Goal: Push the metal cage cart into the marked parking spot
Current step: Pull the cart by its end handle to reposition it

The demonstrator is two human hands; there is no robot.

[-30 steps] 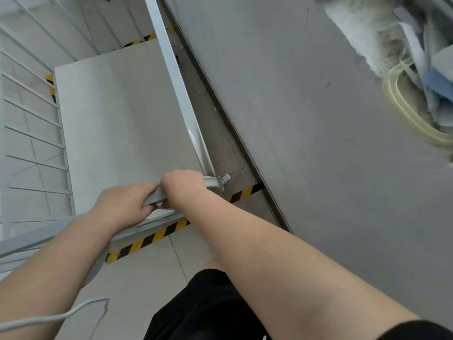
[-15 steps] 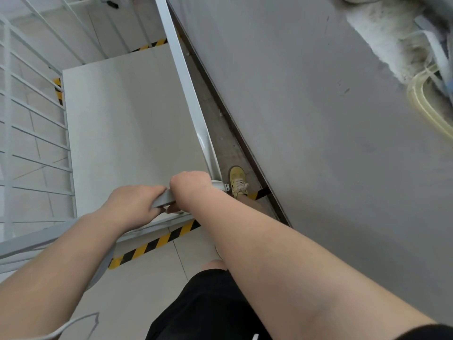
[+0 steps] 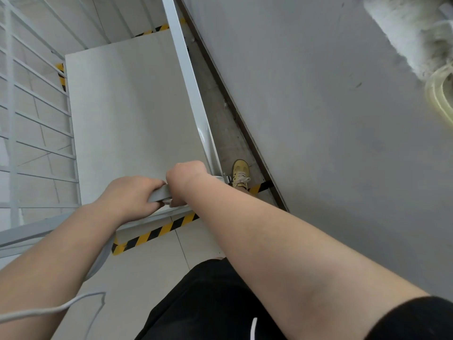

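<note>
The metal cage cart (image 3: 130,111) is pale grey, with a flat floor plate, a barred left side and a top rail along its right side. My left hand (image 3: 131,195) and my right hand (image 3: 186,177) both grip the cart's near top rail, close together at its right corner. Black-and-yellow striped tape (image 3: 157,233) marks the parking spot on the floor. One strip shows just under the cart's near edge, and more tape (image 3: 159,28) shows beyond its far end. The cart's wheels are hidden.
A grey wall (image 3: 331,119) runs close along the cart's right side, with a narrow floor strip between them. My yellow shoe (image 3: 240,174) stands in that strip. A white cable (image 3: 49,312) hangs at lower left. Hoses and debris (image 3: 438,94) lie at upper right.
The cart has moved forward over the striped tape. My yellow shoe has stepped into view beside the cart's right corner. Both hands keep their grip.
</note>
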